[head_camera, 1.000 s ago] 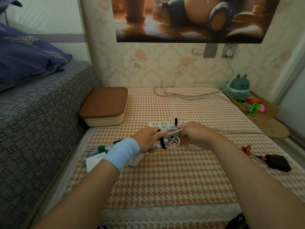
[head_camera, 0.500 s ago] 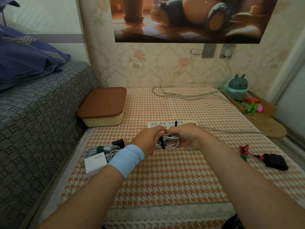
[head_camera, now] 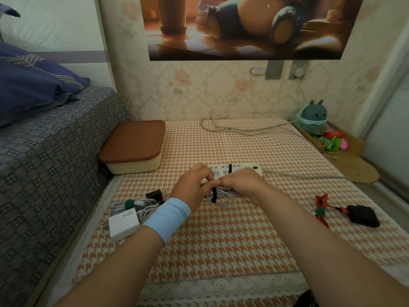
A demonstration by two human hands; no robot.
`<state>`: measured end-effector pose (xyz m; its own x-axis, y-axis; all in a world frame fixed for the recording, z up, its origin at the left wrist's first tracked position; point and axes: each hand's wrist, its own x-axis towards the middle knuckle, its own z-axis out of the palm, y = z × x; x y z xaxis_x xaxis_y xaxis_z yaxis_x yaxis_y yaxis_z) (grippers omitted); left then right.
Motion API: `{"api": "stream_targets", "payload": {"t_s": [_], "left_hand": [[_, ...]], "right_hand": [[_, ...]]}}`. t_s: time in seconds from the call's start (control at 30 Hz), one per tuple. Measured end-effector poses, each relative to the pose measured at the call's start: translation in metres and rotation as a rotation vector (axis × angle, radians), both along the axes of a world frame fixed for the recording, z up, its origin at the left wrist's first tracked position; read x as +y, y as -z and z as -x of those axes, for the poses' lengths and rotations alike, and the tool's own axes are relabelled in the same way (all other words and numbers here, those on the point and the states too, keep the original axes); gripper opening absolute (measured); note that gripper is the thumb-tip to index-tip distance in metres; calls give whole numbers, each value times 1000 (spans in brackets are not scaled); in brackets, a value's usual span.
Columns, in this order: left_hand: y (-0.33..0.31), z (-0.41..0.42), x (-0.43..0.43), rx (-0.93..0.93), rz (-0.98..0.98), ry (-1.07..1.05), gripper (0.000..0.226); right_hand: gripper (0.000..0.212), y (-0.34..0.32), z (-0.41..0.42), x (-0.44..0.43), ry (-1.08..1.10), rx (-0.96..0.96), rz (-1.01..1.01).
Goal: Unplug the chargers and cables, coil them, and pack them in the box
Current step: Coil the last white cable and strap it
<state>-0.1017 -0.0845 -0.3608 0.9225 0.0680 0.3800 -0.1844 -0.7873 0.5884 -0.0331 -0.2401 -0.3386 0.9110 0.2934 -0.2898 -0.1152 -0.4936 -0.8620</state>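
Coil of white cable (head_camera: 223,194) in a black strap (head_camera: 213,194) lies crosswise, right of the closed brown-lidded cream plastic box (head_camera: 132,149); left hand (head_camera: 192,187) and right hand (head_camera: 241,182) both pinch it, left nearer the box.

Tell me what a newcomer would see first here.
The left hand and right hand meet over the checked cloth, gripping a coiled cable bound by a black strap. A box with a brown lid sits far left, by the bed. A poster fills the wall above.
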Motion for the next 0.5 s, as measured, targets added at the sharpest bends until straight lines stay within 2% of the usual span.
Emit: {"api": "stream_targets", "payload": {"t_s": [0.07, 0.17, 0.37, 0.43, 0.5], "left_hand": [[-2, 2, 1, 1, -29, -13, 24], [-1, 1, 2, 3, -32, -41, 25], [0, -5, -2, 75, 211, -184, 30], [-1, -7, 0, 120, 260, -224, 33], [-3, -8, 4, 137, 319, -241, 36]], "right_hand": [[15, -1, 2, -3, -59, -32, -1], [17, -1, 6, -3, -105, -106, 12], [14, 2, 11, 1, -140, -317, -20], [21, 1, 15, 3, -182, -345, -35], [15, -3, 19, 6, -218, -324, -70]]}}
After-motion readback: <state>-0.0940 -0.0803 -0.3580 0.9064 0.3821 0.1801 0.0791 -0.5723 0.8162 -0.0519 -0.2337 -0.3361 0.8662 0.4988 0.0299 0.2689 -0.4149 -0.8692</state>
